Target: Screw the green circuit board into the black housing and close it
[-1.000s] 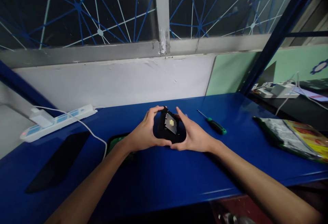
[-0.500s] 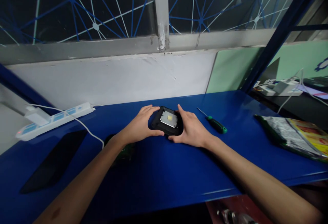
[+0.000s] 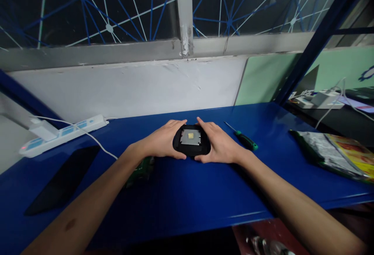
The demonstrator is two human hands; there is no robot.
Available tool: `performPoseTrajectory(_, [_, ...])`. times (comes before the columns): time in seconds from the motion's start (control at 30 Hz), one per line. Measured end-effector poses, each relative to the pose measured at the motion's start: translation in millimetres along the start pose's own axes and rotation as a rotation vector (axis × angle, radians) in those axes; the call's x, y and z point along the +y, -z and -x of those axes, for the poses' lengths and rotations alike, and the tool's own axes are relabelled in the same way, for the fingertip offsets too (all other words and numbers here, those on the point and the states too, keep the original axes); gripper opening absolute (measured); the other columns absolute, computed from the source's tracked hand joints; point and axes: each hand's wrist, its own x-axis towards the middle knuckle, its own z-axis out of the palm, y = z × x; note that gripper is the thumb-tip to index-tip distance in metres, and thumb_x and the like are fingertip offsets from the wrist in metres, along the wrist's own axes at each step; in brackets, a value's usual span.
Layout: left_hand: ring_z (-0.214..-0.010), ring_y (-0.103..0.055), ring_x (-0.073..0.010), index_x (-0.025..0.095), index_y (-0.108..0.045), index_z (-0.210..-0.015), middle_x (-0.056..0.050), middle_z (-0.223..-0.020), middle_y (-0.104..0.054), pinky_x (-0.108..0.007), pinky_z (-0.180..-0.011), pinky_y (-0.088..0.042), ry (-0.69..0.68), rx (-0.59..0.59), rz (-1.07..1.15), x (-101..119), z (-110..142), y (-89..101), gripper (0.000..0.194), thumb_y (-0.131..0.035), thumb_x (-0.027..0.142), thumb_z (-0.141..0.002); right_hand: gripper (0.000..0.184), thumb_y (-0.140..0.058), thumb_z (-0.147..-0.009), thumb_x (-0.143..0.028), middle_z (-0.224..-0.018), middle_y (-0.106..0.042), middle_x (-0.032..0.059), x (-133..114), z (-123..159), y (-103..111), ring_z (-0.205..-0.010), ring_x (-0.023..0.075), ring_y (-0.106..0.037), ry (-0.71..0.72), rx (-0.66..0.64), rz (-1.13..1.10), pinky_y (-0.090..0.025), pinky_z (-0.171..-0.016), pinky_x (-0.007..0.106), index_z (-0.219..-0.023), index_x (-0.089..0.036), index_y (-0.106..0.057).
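Note:
Between my hands is a black device housing [image 3: 191, 151] with a silver metal plate and a small yellowish square in its middle. My left hand [image 3: 163, 139] curves around its left side, thumb at the near edge and fingers at the far edge. On the opposite side my right hand [image 3: 219, 141] grips it the same way. Whether the housing rests on the table or is slightly raised, I cannot tell. To the right of my right hand lies a screwdriver [image 3: 246, 140] with a green and black handle. A green object [image 3: 143, 170] is partly hidden behind my left forearm.
On the blue table [image 3: 187, 192], a white power strip [image 3: 67, 133] with a plug and cable lies at the left. Near it is a dark flat slab [image 3: 62, 181]. A shiny printed packet [image 3: 336, 153] lies at the right. A wall and window stand behind.
The black housing has turned from tilted to nearly square with me and shifted slightly left and nearer. Both hands have moved with it and still hold its sides.

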Motion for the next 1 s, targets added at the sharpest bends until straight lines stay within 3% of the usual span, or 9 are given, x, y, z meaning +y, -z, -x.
performPoseTrajectory(0.07, [-0.143,-0.033,-0.041,0.018,-0.025,-0.155,-0.021,-0.155,-0.036,-0.057,-0.115,-0.032,0.015,0.103,-0.006,-3,3,6.5,0.116,-0.08,0.061,-0.062,0.106,-0.067,-0.077,-0.066,-0.147,-0.049,0.0202,2,0,4,-0.135,0.037,-0.047,-0.038,0.073,-0.072,-0.04,-0.11,0.057,-0.158,-0.018,-0.019])
performPoseTrajectory(0.13, [-0.14,-0.038,-0.0404,0.022,-0.028,-0.153,-0.018,-0.152,-0.039,-0.058,-0.114,-0.032,0.08,0.232,-0.007,-8,8,15.3,0.11,-0.079,0.063,-0.064,0.076,-0.051,-0.092,-0.061,-0.142,-0.052,0.017,6,0,6,-0.133,0.0341,-0.049,-0.128,0.186,-0.072,-0.041,-0.109,0.057,-0.154,-0.024,-0.03])
performPoseTrajectory(0.23, [-0.139,-0.037,-0.0412,0.023,-0.029,-0.152,-0.016,-0.146,-0.042,-0.059,-0.114,-0.032,0.176,0.328,-0.024,-11,20,28.7,0.106,-0.076,0.065,-0.067,0.053,-0.038,-0.099,-0.053,-0.12,-0.059,0.0167,15,-1,2,-0.115,0.033,-0.061,-0.323,0.253,0.048,-0.048,-0.101,0.056,-0.137,-0.021,-0.054])
performPoseTrajectory(0.33, [-0.138,-0.037,-0.0429,0.023,-0.029,-0.151,-0.015,-0.143,-0.043,-0.061,-0.112,-0.033,0.23,0.333,-0.017,-5,34,33.8,0.106,-0.076,0.065,-0.066,0.05,-0.04,-0.098,-0.054,-0.11,-0.061,0.0166,19,0,-2,-0.1,0.0314,-0.067,-0.461,0.175,0.157,-0.053,-0.09,0.051,-0.122,-0.017,-0.064])
performPoseTrajectory(0.4, [-0.136,-0.039,-0.0431,0.022,-0.029,-0.151,-0.016,-0.142,-0.043,-0.06,-0.111,-0.035,0.252,0.307,0.0,3,44,29.3,0.109,-0.077,0.067,-0.064,0.051,-0.042,-0.097,-0.053,-0.108,-0.063,0.0163,19,0,-3,-0.092,0.0297,-0.068,-0.506,0.12,0.209,-0.055,-0.084,0.048,-0.123,-0.016,-0.064])
performPoseTrajectory(0.53, [-0.13,-0.046,-0.0427,0.021,-0.028,-0.152,-0.017,-0.14,-0.047,-0.058,-0.105,-0.044,0.178,0.222,0.045,23,59,4.9,0.114,-0.077,0.069,-0.061,0.048,-0.053,-0.091,-0.048,-0.099,-0.065,0.0139,19,3,-3,-0.08,0.0277,-0.067,-0.525,0.072,0.25,-0.053,-0.071,0.043,-0.127,-0.018,-0.063])
performPoseTrajectory(0.73, [-0.136,-0.041,-0.0461,0.019,-0.037,-0.147,-0.018,-0.141,-0.052,-0.063,-0.106,-0.042,0.063,0.121,0.017,48,61,-32.6,0.11,-0.08,0.066,-0.057,0.046,-0.057,-0.087,-0.027,-0.085,-0.068,0.0094,25,2,1,-0.077,0.0241,-0.065,-0.476,0.064,0.227,-0.052,-0.076,0.039,-0.131,-0.015,-0.061])
performPoseTrajectory(0.8, [-0.138,-0.038,-0.048,0.017,-0.039,-0.146,-0.019,-0.143,-0.052,-0.064,-0.108,-0.04,0.06,0.109,0.01,52,59,-40.7,0.112,-0.082,0.067,-0.055,0.049,-0.053,-0.089,-0.027,-0.09,-0.067,0.0097,24,0,4,-0.077,0.0223,-0.064,-0.448,0.121,0.213,-0.052,-0.08,0.039,-0.137,-0.015,-0.056])
performPoseTrajectory(1.0, [-0.141,-0.035,-0.0504,0.011,-0.033,-0.15,-0.025,-0.149,-0.046,-0.065,-0.109,-0.038,0.107,0.057,-0.028,55,57,-56.2,0.118,-0.073,0.078,-0.062,0.046,-0.049,-0.094,-0.03,-0.088,-0.063,0.0065,8,-1,13,-0.077,0.021,-0.063,-0.264,0.469,0.094,-0.054,-0.082,0.041,-0.137,-0.016,-0.052])
